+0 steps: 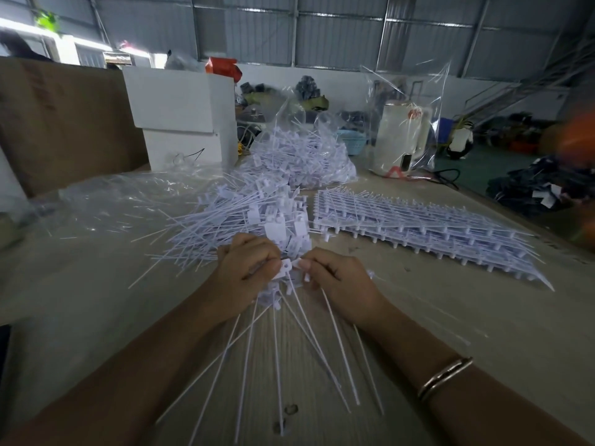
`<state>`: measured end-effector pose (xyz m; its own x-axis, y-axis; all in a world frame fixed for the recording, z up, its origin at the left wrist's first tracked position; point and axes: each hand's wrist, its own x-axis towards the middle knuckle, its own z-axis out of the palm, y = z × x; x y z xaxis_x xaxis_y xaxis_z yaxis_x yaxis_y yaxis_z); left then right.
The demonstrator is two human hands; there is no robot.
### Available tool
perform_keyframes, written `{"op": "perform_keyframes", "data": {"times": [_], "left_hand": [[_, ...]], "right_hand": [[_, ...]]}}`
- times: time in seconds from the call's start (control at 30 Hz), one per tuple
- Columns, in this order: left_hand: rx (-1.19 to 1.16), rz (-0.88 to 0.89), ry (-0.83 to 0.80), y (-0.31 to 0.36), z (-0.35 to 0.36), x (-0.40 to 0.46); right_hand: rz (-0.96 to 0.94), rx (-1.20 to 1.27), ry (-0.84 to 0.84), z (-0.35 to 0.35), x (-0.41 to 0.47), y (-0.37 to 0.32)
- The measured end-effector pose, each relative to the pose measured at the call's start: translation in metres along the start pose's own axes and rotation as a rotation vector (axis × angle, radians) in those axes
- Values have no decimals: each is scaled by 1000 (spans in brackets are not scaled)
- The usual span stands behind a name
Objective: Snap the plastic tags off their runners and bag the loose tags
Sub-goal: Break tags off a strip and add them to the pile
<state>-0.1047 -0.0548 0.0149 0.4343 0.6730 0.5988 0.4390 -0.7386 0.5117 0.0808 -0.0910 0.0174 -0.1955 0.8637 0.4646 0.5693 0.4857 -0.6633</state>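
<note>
My left hand (248, 268) grips a bunch of white plastic tags (283, 286) whose long thin tails fan out toward me across the table. My right hand (335, 278) pinches one tag at the head of that bunch, its fingertips almost meeting my left thumb. A heap of loose tags (244, 220) lies just beyond both hands. To the right rests a flat stack of uncut runners (418, 226) with tags still attached. A clear bag full of tags (306, 156) sits farther back.
An empty clear plastic bag (106, 201) lies flat at the left. A white box (183, 117) and brown cardboard (64, 123) stand behind it. A white kettle inside a clear bag (402, 136) stands at the back right. The table edge (483, 194) runs diagonally on the right.
</note>
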Motion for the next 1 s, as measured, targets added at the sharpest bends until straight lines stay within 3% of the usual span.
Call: {"op": "perform_keyframes", "data": {"times": [0.17,0.3,0.4,0.47,0.57,0.63,0.73,0.8,0.87,1.0], "left_hand": [[-186,70,21,3,2,3],[-441,-101,-34,3,3,2],[-568,-201,40,3,-3,-4],[-484,-200,77,-4,-11,-7],[72,-67,20,-15,-13,-7],[288,-31,48,-13,-10,-3],[284,17,124,-7,-2,0],[175,2,46,-2,2,1],[197,-55,-58,3,7,2],[233,-39,-66,4,4,1]], "right_hand": [[-12,107,45,4,1,-4],[20,241,43,4,-2,-7],[212,374,166,-15,-6,0],[208,242,170,-26,-8,6],[101,22,60,-18,-8,-1],[8,-178,2,-5,-6,-7],[-111,-367,8,8,-3,-15],[-168,-356,24,13,-3,-19],[-163,-329,0,13,-3,-22],[-103,-345,-104,-6,-5,-12]]}}
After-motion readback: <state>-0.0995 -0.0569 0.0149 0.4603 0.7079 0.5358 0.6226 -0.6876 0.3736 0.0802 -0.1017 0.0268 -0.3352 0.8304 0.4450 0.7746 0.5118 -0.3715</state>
